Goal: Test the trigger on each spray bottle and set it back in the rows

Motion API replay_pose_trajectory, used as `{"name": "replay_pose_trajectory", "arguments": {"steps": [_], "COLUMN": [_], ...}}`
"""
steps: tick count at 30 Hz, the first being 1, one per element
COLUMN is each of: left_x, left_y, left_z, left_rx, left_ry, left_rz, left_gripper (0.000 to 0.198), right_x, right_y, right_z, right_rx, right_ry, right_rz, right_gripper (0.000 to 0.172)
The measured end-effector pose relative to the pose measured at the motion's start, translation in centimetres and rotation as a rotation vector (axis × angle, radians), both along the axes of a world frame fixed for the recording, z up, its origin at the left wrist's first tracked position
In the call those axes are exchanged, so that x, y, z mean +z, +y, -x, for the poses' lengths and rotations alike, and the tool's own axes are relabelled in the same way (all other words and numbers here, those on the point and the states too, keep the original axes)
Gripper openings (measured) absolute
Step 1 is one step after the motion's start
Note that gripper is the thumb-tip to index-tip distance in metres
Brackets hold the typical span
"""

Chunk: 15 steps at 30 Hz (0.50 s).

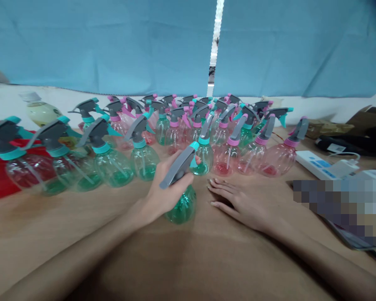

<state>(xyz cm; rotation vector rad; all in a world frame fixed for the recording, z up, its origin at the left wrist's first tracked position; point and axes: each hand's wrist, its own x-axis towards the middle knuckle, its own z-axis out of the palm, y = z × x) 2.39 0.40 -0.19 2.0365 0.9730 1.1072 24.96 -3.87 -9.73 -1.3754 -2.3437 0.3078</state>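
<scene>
My left hand (166, 190) is wrapped round the neck of a green spray bottle (182, 208) with a grey and teal trigger head, its nozzle pointing up and away to the right. The bottle's lower body shows beneath the hand; whether its base touches the table I cannot tell. On the tabletop to the right, my right hand (238, 200) lies palm down, fingers stretched out and holding nothing. Just beyond both hands stand a green spray bottle (203, 156) with a teal collar and a pink spray bottle (227, 161) with a pink collar.
Several more spray bottles (113, 167) stand in rows across the wooden table (138, 259). A red bag (0, 179) and a capped drink bottle (42, 110) are at left. At right are a white power strip (316, 163), a dark flat device (347, 236) and a cardboard box (369, 121). Blue cloth (128, 46) hangs behind.
</scene>
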Motion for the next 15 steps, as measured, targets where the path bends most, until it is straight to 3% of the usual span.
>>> {"name": "replay_pose_trajectory", "arguments": {"steps": [7, 15], "left_x": [0.26, 0.02], "left_y": [0.07, 0.27], "left_z": [0.05, 0.17], "left_rx": [-0.005, -0.076], "left_ry": [0.010, -0.004], "left_rz": [-0.050, -0.018], "left_gripper": [0.004, 0.013], "right_x": [0.11, 0.07], "right_y": [-0.04, -0.05], "right_z": [0.04, 0.05], "right_rx": [-0.009, -0.002], "right_ry": [-0.030, -0.009], "right_rz": [0.013, 0.004], "right_gripper": [0.052, 0.050]}}
